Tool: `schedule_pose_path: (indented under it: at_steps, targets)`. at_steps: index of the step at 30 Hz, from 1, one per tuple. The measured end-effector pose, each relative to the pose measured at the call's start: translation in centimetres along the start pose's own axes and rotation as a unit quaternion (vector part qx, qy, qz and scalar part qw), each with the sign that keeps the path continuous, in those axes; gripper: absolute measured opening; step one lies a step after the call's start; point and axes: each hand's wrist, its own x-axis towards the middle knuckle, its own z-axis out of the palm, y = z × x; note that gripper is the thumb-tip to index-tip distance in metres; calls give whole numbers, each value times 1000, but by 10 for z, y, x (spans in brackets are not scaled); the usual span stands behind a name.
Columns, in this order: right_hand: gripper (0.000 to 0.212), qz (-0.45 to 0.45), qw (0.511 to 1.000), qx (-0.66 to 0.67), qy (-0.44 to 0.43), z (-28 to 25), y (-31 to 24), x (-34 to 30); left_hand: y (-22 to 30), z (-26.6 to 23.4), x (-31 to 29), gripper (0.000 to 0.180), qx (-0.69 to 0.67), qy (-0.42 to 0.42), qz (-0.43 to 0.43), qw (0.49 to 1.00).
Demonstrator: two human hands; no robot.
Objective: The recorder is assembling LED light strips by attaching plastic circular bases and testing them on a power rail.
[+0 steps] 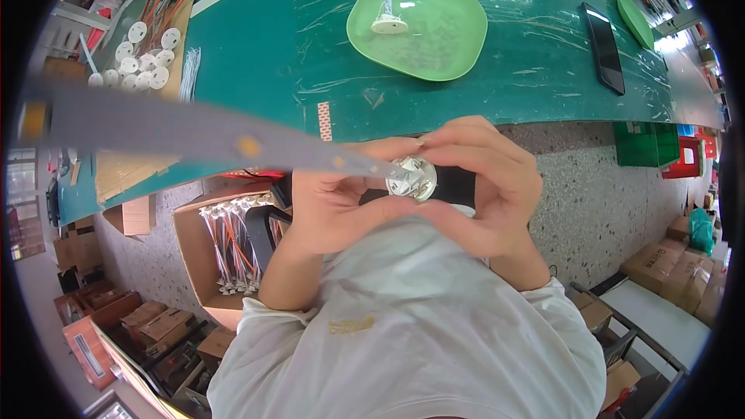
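Observation:
Between my two hands, just off the table's near edge, is a round white disc [421, 177] with small parts on its face. A long, thin grey strip [178, 132] with yellowish square spots rises from it toward the upper left, blurred where it comes close. My left hand [330, 206] pinches the disc's left side with thumb and fingers. From the right, my right hand [497, 186] grips its rim, thumb below and fingertips above. A similar disc [389, 25] with an upright strip stands in a light green plastic tray [469, 50] beyond my hands.
Left on the green table [248, 62] lie several white discs [143, 58] with strips and a bundle of white wires [189, 74]. A black phone [604, 50] lies at right. Beside my left arm stands a cardboard box [186, 237] of strip assemblies. A green bin [646, 143] stands right.

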Motion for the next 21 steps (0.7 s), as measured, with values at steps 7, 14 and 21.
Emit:
schedule_pose_path:
  at_steps: [7, 14, 21]
  targets:
    - [32, 98, 993, -67, -8, 7, -2, -4, -3, -5, 2, 52, 96, -18, -13, 995]
    - [24, 126, 991, -34, -5, 1, -1, -7, -6, -2, 1, 45, -55, 18, -79, 995]
    - [17, 117, 990, -61, 41, 7, -3, -10, -7, 1, 2, 46, -10, 31, -66, 997]
